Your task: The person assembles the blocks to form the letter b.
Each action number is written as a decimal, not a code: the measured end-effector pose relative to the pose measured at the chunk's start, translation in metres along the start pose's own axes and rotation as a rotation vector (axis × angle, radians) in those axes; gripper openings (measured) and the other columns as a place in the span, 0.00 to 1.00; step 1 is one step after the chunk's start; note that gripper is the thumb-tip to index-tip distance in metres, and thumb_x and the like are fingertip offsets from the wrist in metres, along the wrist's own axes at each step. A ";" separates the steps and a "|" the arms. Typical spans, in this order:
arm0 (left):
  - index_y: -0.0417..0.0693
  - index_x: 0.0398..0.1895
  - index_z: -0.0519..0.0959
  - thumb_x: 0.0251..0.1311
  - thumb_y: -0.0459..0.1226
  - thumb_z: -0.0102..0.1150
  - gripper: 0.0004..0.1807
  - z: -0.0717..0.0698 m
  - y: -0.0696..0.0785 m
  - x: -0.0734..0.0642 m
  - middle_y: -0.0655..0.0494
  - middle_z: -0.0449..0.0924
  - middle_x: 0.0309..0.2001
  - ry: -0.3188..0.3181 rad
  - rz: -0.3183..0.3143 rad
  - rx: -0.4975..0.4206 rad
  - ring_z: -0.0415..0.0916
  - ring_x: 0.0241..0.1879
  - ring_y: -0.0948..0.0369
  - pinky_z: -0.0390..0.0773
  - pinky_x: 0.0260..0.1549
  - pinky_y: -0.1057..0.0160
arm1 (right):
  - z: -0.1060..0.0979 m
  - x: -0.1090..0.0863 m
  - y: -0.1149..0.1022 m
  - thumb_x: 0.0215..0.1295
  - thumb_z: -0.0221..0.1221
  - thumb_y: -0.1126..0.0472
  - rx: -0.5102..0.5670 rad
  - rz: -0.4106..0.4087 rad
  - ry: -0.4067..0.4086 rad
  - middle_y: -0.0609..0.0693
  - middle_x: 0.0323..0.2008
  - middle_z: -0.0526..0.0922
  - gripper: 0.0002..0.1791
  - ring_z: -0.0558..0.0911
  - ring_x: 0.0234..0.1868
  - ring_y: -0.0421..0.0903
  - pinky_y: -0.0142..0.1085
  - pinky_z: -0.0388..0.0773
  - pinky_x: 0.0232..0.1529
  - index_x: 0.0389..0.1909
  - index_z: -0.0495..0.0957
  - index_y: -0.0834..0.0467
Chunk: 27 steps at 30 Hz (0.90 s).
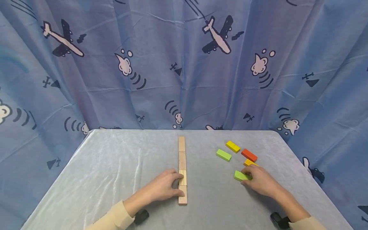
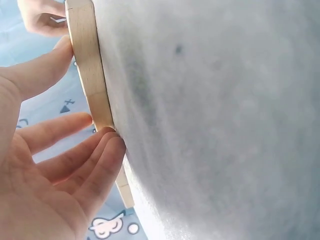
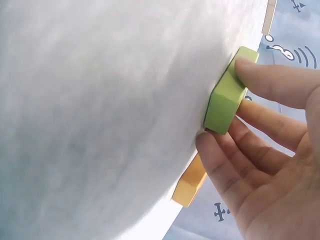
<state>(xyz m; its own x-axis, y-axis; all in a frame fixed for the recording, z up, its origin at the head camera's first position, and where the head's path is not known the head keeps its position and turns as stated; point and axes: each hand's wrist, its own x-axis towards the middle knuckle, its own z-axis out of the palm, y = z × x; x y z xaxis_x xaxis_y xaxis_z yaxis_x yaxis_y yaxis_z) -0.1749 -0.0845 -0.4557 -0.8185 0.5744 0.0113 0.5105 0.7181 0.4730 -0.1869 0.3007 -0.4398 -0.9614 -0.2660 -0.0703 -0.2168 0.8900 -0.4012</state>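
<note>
Several plain wooden blocks (image 1: 182, 161) lie end to end in a straight row running away from me. My left hand (image 1: 165, 187) is at the row's near end, thumb and fingertips touching the blocks from the left. In the left wrist view, the fingers (image 2: 102, 165) lie fairly straight against the wooden row (image 2: 90, 65) and cover part of it. On the right, my right hand (image 1: 261, 180) pinches a light green block (image 1: 241, 176) between thumb and fingers. The right wrist view shows the thumb on one side of this green block (image 3: 227, 95), close over the cloth.
Beyond the right hand lie an orange-yellow block (image 1: 249, 162), a red block (image 1: 249, 155), a yellow block (image 1: 233, 146) and another green block (image 1: 223, 155). A pale cloth (image 1: 115, 159) covers the table. Behind it hangs a blue curtain (image 1: 161, 41) with airplane prints.
</note>
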 end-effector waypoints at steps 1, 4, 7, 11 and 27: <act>0.42 0.60 0.80 0.54 0.52 0.76 0.35 0.000 0.000 0.000 0.54 0.79 0.50 -0.002 -0.001 0.004 0.75 0.50 0.59 0.77 0.51 0.58 | 0.000 0.001 -0.001 0.54 0.75 0.61 0.000 -0.001 0.003 0.48 0.36 0.81 0.19 0.77 0.37 0.43 0.45 0.77 0.40 0.45 0.85 0.65; 0.43 0.61 0.80 0.54 0.53 0.75 0.35 0.002 0.000 0.001 0.54 0.80 0.50 -0.002 0.000 0.015 0.76 0.51 0.58 0.77 0.51 0.58 | 0.001 0.002 -0.004 0.54 0.75 0.61 0.010 0.003 0.009 0.47 0.36 0.82 0.19 0.77 0.37 0.44 0.46 0.77 0.41 0.45 0.85 0.64; 0.42 0.61 0.80 0.54 0.54 0.75 0.35 0.002 0.000 0.002 0.53 0.80 0.50 0.006 0.008 0.030 0.76 0.51 0.57 0.77 0.52 0.57 | 0.002 0.004 -0.008 0.53 0.76 0.61 0.023 0.012 0.013 0.47 0.36 0.82 0.20 0.78 0.37 0.44 0.47 0.78 0.42 0.46 0.85 0.64; 0.42 0.60 0.80 0.55 0.54 0.74 0.35 0.001 0.000 0.003 0.53 0.80 0.51 0.010 0.022 0.048 0.76 0.52 0.56 0.77 0.53 0.56 | 0.003 0.007 -0.016 0.53 0.76 0.61 0.052 0.015 0.009 0.47 0.37 0.82 0.21 0.78 0.38 0.44 0.48 0.78 0.44 0.47 0.84 0.64; 0.43 0.63 0.79 0.62 0.53 0.69 0.32 0.000 -0.002 0.001 0.50 0.79 0.56 -0.012 0.026 0.042 0.75 0.58 0.53 0.76 0.57 0.53 | 0.010 0.031 -0.050 0.57 0.73 0.62 0.096 -0.101 0.048 0.45 0.40 0.82 0.18 0.78 0.41 0.45 0.46 0.78 0.47 0.49 0.86 0.60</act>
<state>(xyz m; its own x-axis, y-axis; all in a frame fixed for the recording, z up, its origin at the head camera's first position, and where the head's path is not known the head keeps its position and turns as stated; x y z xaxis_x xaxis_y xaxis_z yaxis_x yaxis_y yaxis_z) -0.1764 -0.0855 -0.4563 -0.8016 0.5978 0.0130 0.5427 0.7183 0.4352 -0.2044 0.2446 -0.4309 -0.9430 -0.3322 0.0172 -0.2976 0.8195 -0.4897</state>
